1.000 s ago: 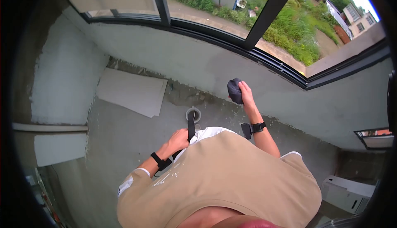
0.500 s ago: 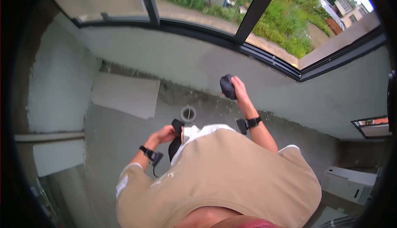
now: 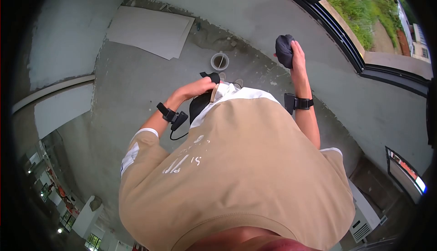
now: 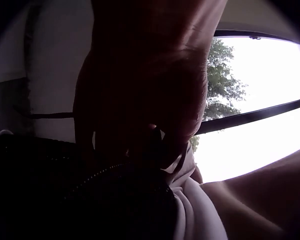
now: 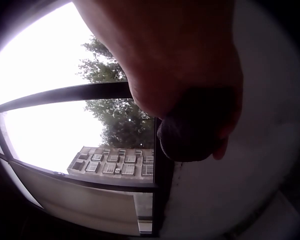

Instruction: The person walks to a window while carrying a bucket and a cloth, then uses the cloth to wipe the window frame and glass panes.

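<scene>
right hand [image 3: 298,55] curled round soft dark wad [image 3: 284,50] (rounded, cloth-like), left hand [image 3: 196,88] gripping black zippered pouch [image 3: 199,106]

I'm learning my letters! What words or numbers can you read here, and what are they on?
White print on the beige T-shirt: skewed and creased, too distorted to read.
Black bag, dark cloth bundle, white appliance: no text visible.
Nothing else readable.
</scene>
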Motion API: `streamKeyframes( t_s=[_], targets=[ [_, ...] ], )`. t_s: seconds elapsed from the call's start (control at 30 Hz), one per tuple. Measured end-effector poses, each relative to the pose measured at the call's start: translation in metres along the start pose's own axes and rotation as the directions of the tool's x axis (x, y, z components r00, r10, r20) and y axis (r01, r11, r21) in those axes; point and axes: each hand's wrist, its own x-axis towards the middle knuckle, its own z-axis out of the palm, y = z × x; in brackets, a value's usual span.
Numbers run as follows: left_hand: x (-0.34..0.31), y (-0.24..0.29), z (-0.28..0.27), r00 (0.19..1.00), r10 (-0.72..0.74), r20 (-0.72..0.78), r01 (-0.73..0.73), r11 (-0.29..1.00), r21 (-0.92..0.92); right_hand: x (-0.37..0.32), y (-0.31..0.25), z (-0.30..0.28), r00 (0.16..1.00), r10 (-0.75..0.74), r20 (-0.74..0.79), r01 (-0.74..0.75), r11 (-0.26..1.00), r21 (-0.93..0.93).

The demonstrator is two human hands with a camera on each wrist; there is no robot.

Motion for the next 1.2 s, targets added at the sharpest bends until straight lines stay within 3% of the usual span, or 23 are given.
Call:
streamKeyframes(
  t_s=[0.03,0.07,0.2,0.27,0.4,0.47,0.5,0.57,0.63,0.7,0.77,0.83,0.97,1.03,1.07,1.17,1.2],
  targets=[
    [0.0,-0.002,0.002,1.0,0.015,-0.02,-0.019,0.978,-0.207,0.0,0.001,-0.001,1.0,0.002,0.0,-0.002,1.0,0.001],
    [-0.004,-0.004,0.001,0.999,0.017,0.04,-0.004,0.957,-0.291,0.0,0.002,-0.001,1.0,-0.003,0.003,0.003,1.0,-0.004],
    [-0.018,0.02,0.007,0.997,-0.032,0.068,0.06,0.887,-0.458,0.001,0.003,-0.002,1.0,-0.009,-0.004,0.009,1.0,0.004],
    [-0.018,0.029,0.009,0.992,0.044,0.122,-0.045,0.999,0.011,0.0,0.003,-0.002,1.0,-0.013,-0.008,0.013,1.0,0.009],
    [-0.016,0.043,0.014,0.994,-0.031,0.107,0.012,0.985,0.174,-0.001,0.002,-0.005,1.0,-0.018,-0.007,0.018,1.0,0.005],
    [-0.008,0.027,0.006,0.995,0.035,0.095,-0.034,0.999,-0.011,-0.002,-0.001,-0.005,1.0,-0.022,-0.021,0.023,1.0,0.01],
    [-0.007,0.019,0.003,0.995,0.037,0.095,-0.036,0.999,-0.01,-0.002,0.0,-0.005,0.999,-0.021,-0.034,0.022,1.0,0.016],
    [-0.005,0.004,-0.004,0.998,0.001,0.062,0.027,0.895,-0.445,-0.002,0.002,-0.005,0.999,-0.027,-0.037,0.028,0.999,0.025],
    [-0.011,0.027,0.002,0.991,0.052,0.12,-0.001,0.919,-0.394,0.0,0.001,-0.006,0.999,-0.036,-0.04,0.037,0.999,0.032],
    [-0.023,0.043,0.011,0.998,0.047,0.033,-0.047,0.999,0.006,-0.001,0.0,-0.006,0.999,-0.025,-0.025,0.025,1.0,0.019],
    [-0.012,0.031,0.009,0.994,0.101,0.053,-0.103,0.994,0.036,-0.001,0.0,-0.005,0.999,-0.031,-0.034,0.032,0.999,0.027],
    [-0.015,0.041,0.017,0.985,0.166,0.039,-0.17,0.961,0.22,0.0,0.0,-0.004,0.998,-0.037,-0.044,0.038,0.999,0.036],
    [-0.01,0.025,0.031,0.951,0.302,-0.064,-0.265,0.907,0.328,0.0,-0.001,-0.002,0.999,-0.04,-0.028,0.041,0.999,0.011],
    [-0.01,0.022,0.044,0.85,0.442,-0.287,-0.278,0.838,0.469,0.0,-0.001,0.0,0.999,-0.043,-0.025,0.044,0.999,0.021],
    [-0.012,0.022,0.045,0.86,0.406,-0.309,-0.186,0.814,0.55,-0.001,-0.002,0.001,0.999,-0.039,-0.016,0.039,0.999,0.013],
    [-0.006,0.005,0.044,0.82,0.481,-0.309,-0.242,0.781,0.575,-0.003,-0.006,0.003,1.0,-0.027,-0.001,0.027,1.0,-0.004],
    [-0.005,0.004,0.036,0.85,0.455,-0.263,-0.276,0.812,0.514,-0.003,-0.007,0.004,1.0,-0.019,0.007,0.019,1.0,-0.012]
  ],
)
